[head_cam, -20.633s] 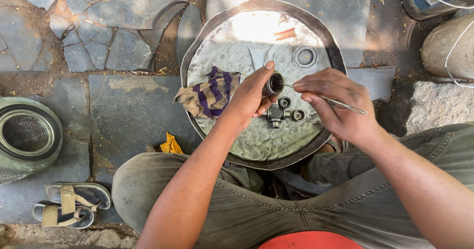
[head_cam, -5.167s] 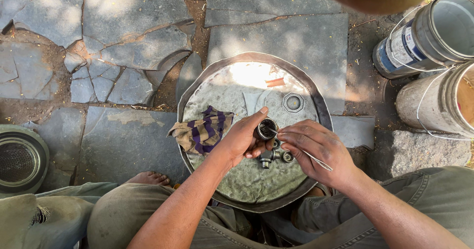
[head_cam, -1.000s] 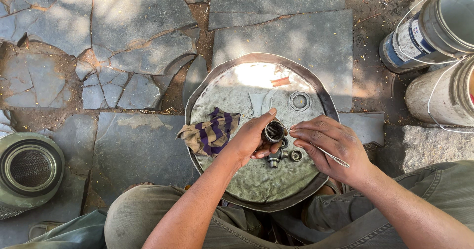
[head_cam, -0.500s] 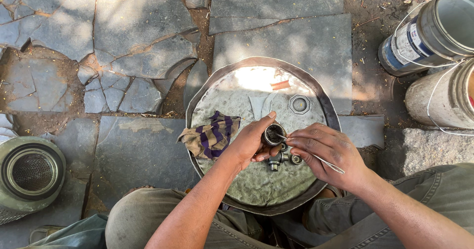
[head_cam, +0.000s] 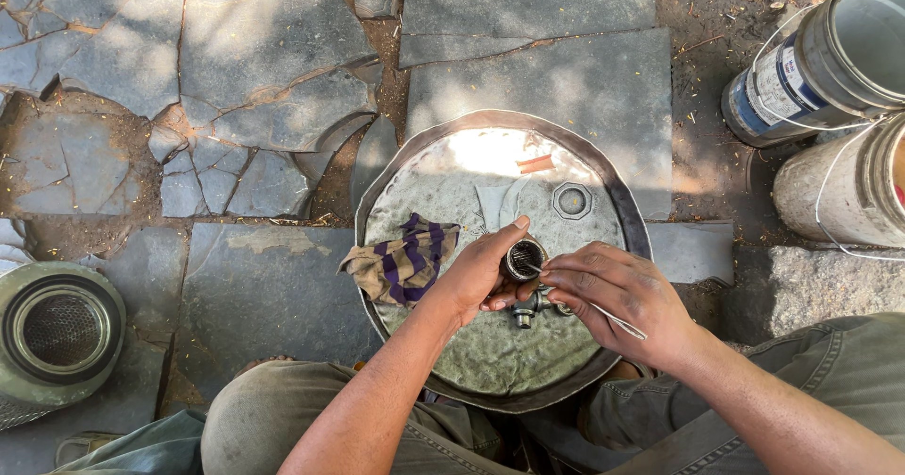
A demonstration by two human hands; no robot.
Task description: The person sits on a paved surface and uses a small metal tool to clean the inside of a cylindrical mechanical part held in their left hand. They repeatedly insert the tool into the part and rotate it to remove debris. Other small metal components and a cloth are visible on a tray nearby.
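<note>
My left hand (head_cam: 481, 272) grips a small dark metal cylinder (head_cam: 523, 258), its open end facing up. My right hand (head_cam: 617, 301) holds a thin metal rod (head_cam: 617, 321) like a pen, and the rod's tip reaches into the cylinder's mouth. Both hands hover over the top of a round metal drum (head_cam: 424, 192). Just under the cylinder small metal fittings (head_cam: 524, 313) lie on the drum top. A striped brown and purple rag (head_cam: 401, 263) lies on the drum next to my left hand.
A hexagonal bung cap (head_cam: 571, 200) sits on the drum's far right. Two paint cans (head_cam: 820, 60) stand at the upper right on the stone paving. A round green filter housing (head_cam: 52, 338) lies at the left. My knees flank the drum at the bottom.
The hands stay at the cylinder with small shifts of the rod. The view has drifted slightly, so the drum sits a little further right and lower in the frame.
</note>
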